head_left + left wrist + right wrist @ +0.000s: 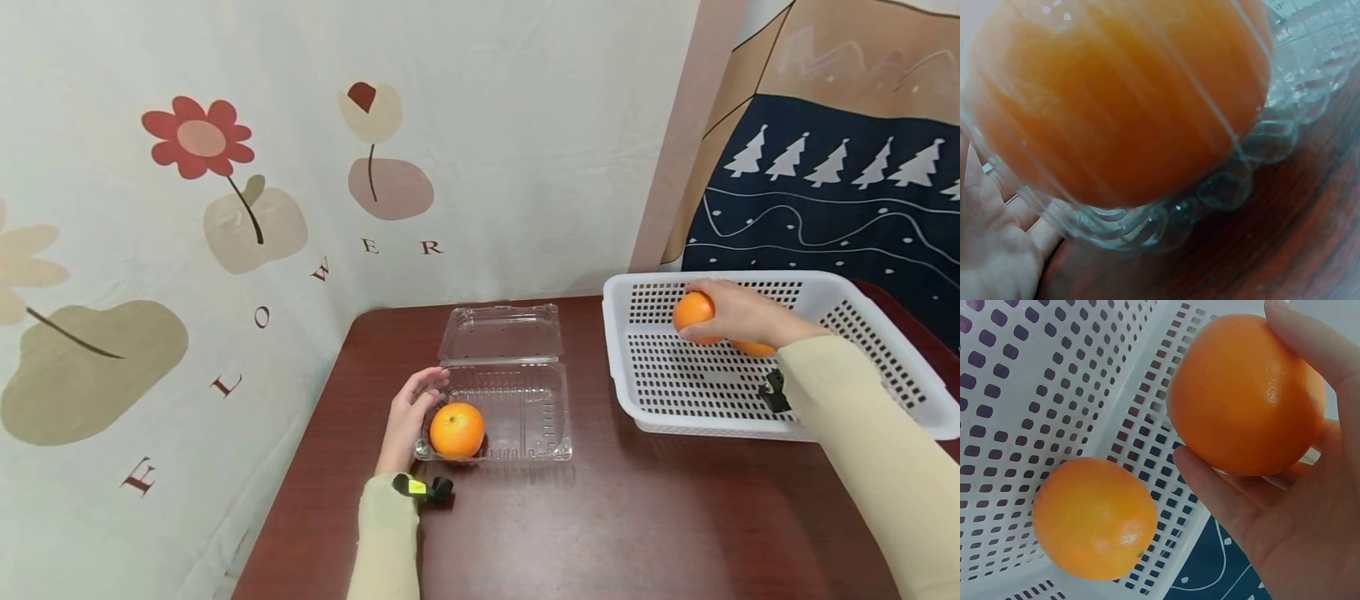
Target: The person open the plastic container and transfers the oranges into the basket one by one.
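My right hand [738,312] grips an orange [1244,394] over the white plastic basket [626,392], thumb on one side and fingers curled round the other. A second orange [1094,519] lies in the basket, partly covered by the hand in the head view. My left hand [408,417] rests at the left side of a clear plastic clamshell box [525,417], its fingers loosely bent by the wall. In the left part of that box sits another orange [457,431]; the left wrist view shows it through the clear wall, with the palm [997,250] beside it.
The box's clear lid [501,333] lies folded back toward the wall. Everything stands on a dark red-brown table [510,533]. Behind it hangs a pale cloth [525,167] printed with flowers, and at the right a dark blue one [810,217] with white trees.
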Available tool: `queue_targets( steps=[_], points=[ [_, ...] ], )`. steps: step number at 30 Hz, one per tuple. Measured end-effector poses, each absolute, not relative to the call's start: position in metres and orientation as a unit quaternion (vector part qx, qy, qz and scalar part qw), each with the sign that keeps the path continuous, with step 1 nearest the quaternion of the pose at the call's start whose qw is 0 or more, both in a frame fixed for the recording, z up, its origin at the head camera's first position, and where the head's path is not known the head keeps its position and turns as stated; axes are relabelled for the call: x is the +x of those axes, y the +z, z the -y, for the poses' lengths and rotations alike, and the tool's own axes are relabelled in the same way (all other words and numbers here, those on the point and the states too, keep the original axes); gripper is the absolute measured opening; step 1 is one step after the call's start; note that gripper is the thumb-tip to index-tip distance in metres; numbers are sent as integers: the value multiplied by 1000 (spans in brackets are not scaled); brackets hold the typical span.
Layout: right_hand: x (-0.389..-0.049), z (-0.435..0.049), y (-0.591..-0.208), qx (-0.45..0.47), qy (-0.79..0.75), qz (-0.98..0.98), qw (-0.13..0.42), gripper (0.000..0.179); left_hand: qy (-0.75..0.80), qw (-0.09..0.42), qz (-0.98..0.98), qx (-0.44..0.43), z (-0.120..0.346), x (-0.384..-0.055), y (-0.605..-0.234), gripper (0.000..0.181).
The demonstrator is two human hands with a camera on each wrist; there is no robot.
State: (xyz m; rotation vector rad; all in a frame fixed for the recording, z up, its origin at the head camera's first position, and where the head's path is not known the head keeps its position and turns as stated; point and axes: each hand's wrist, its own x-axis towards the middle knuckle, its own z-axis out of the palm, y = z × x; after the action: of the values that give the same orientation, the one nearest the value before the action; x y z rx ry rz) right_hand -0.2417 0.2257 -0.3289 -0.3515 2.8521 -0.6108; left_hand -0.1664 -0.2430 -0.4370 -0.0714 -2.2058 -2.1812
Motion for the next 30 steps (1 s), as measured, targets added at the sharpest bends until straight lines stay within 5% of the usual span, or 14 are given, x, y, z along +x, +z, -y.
queue_targets(
  steps=[30],
  points=[
    [-246,-225,-345,-135,-184,-964,137,75,-699,29,714,-31,242,-167,-437,33]
  ],
)
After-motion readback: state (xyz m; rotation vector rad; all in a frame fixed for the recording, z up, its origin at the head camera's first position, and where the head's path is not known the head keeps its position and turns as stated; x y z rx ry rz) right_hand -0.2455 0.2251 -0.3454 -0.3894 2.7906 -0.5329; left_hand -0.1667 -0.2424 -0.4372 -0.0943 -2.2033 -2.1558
